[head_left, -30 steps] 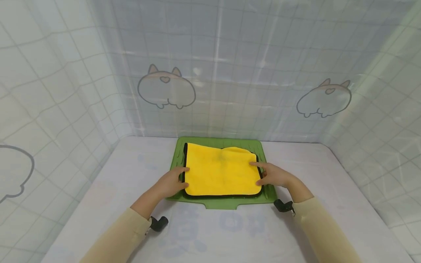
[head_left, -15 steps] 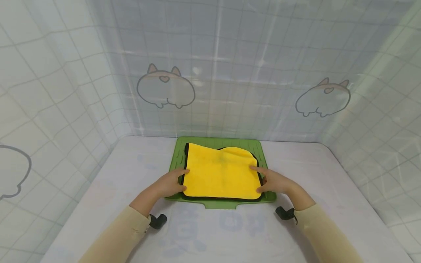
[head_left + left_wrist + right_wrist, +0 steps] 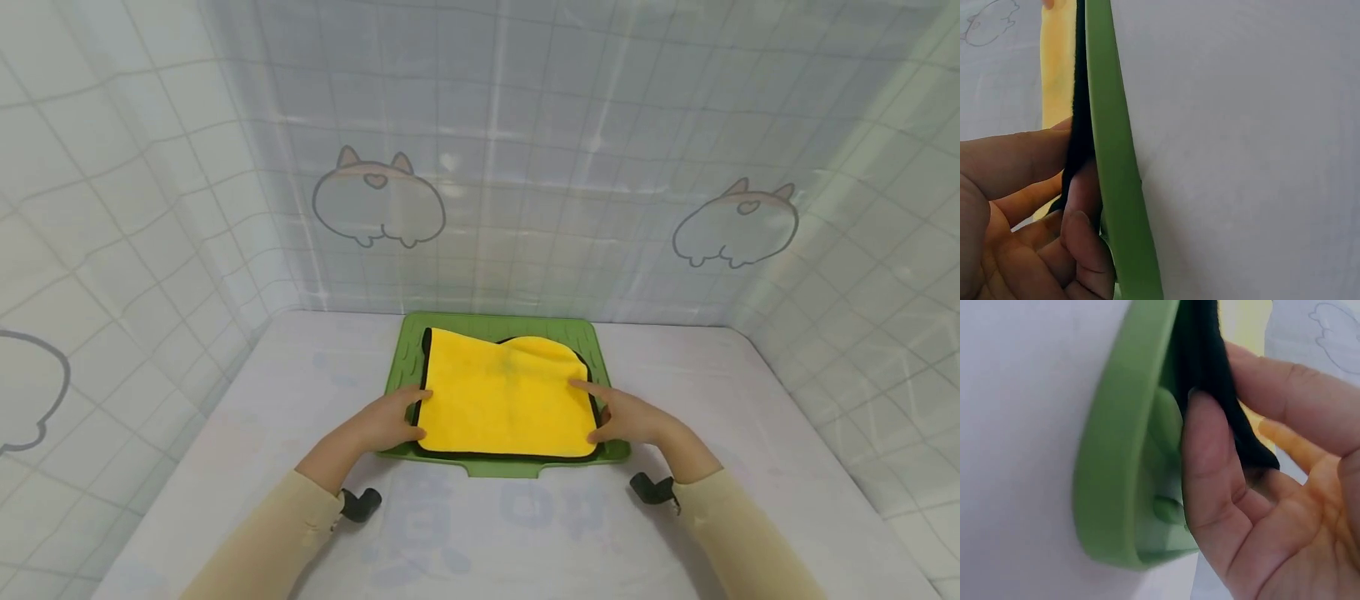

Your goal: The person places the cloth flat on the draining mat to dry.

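A rectangular bright-yellow cloth with black edging (image 3: 506,404) lies over a shallow green tray with raised ridges (image 3: 498,320), which sits on a pale, faintly printed surface (image 3: 480,550) near the back wall; the tray's rim shows around the cloth, and its tab points toward the person. The left hand (image 3: 386,419) pinches the cloth's left edge, and the right hand (image 3: 630,417) pinches the right edge in much the same way, nearer its front corner. Both wrist views show digits on either side of the black edging — held between them, with some fingers tucked into the narrow space beside the tray's wall. The front edge runs fairly straight just inside the tray's near rim, but the far edge is uneven: it dips in the middle and bulges at the right, with a crease running toward the right hand's upper fingertip. Whether the cloth is doubled I cannot tell for sure. To handle it well, I would hold both sides at matching height and draw them gently apart — enough to ease out that crease, not so hard that the edging curls. The tucked fingers should come free slowly, since a snag on the rim could drag the tray along.
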`<state>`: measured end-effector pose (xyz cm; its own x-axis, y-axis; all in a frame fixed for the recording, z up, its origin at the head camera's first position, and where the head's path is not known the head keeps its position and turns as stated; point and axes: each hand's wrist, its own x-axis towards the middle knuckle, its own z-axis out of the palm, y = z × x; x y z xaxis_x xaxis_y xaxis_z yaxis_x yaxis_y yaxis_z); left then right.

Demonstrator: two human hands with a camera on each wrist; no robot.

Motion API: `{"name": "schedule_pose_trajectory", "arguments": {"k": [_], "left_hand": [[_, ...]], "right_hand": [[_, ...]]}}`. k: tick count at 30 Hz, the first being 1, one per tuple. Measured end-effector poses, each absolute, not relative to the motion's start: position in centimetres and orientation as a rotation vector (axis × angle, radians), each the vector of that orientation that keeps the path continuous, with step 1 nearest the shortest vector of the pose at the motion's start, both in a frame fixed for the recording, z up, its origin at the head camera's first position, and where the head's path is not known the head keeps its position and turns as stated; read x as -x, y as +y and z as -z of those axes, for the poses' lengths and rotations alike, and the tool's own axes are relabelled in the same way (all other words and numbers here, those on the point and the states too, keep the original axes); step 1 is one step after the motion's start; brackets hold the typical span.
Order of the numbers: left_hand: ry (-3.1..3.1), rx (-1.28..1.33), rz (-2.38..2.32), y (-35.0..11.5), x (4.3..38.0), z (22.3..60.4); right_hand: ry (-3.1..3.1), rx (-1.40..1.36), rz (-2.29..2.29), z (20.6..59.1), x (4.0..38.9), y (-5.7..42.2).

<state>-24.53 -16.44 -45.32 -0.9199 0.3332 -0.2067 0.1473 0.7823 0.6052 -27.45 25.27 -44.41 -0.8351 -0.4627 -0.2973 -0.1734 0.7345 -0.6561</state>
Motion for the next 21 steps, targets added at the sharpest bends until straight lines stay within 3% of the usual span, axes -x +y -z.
{"name": "schedule_pose_trajectory", "arguments": {"k": [11,21], "left_hand": [[2.707,-0.328,-0.951,-17.0,25.9,44.4],[2.756,-0.325,-1.047,-17.0,29.2,43.1]], "right_hand": [[2.406,0.47,1.128,43.3,30.0,26.5],[2.393,0.448,1.229,42.8,33.9,26.5]]}}
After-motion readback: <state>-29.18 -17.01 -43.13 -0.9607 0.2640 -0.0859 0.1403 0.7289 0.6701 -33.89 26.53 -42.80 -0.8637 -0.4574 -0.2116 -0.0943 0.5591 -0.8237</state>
